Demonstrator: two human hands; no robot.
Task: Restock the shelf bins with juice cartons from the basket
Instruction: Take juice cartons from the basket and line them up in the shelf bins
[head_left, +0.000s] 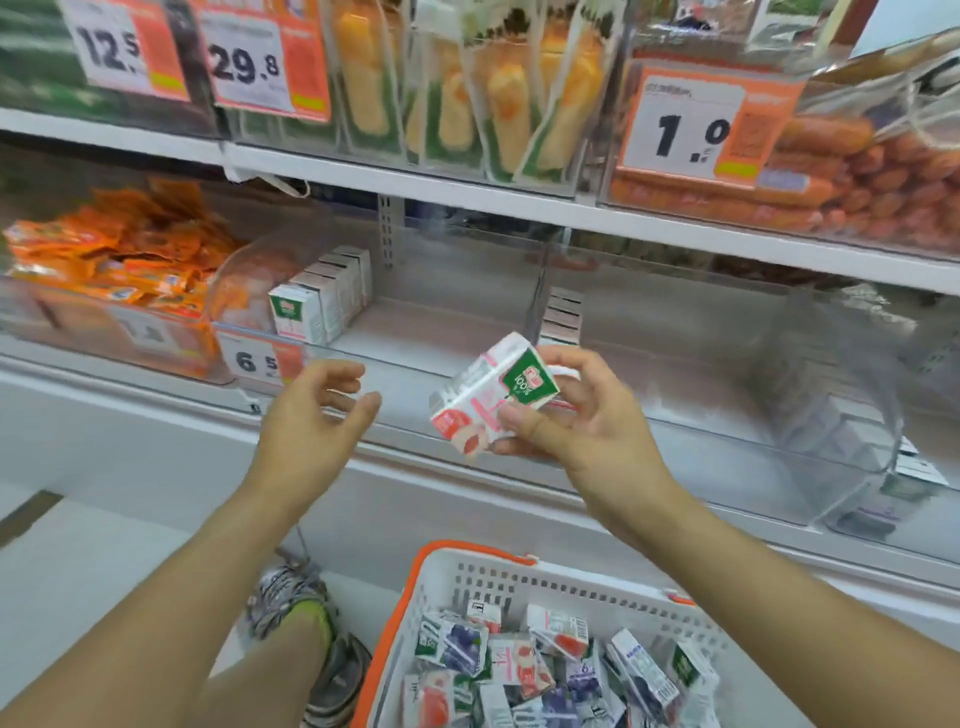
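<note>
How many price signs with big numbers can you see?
4: the 12.5 sign top left, the 29.8 sign beside it, the 1.0 sign upper right, the 6.5 sign below. Others may be hidden.

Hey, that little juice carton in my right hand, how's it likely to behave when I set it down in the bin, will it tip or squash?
The juice carton looks boxy and flat-sided, so it should stand steadily, as the row of cartons in the shelf bin does. The right hand pinches it with fingertips alone, suggesting it is fairly light. Probably stiff card, though a hard squeeze might dent it.
</note>
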